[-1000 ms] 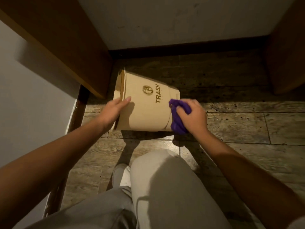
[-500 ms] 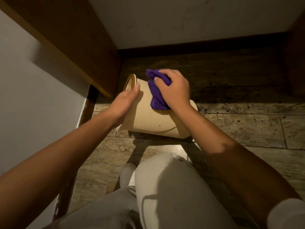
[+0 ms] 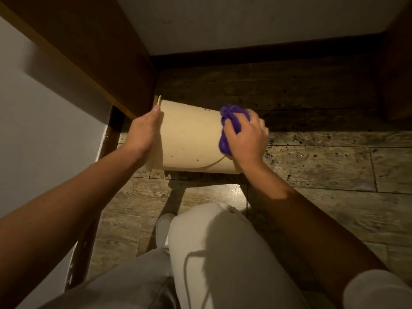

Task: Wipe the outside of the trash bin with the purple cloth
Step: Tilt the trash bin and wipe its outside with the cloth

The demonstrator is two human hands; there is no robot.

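A beige trash bin (image 3: 189,139) lies on its side on the wooden floor, its rim to the left and its base to the right. My left hand (image 3: 142,132) grips the bin at its rim end. My right hand (image 3: 245,137) holds a bunched purple cloth (image 3: 231,123) pressed against the bin's side near the base end. The bin's printed label is almost entirely turned out of sight.
A brown wooden panel (image 3: 93,54) overhangs the bin's rim on the left, beside a white wall (image 3: 44,121). A dark skirting board (image 3: 267,56) runs along the back. My knee in light trousers (image 3: 211,241) is just below the bin. Wood-plank floor (image 3: 323,166) extends right.
The bin has been rolled so its label has turned away. My right hand with the cloth moved from the rim end rightwards to the base end.
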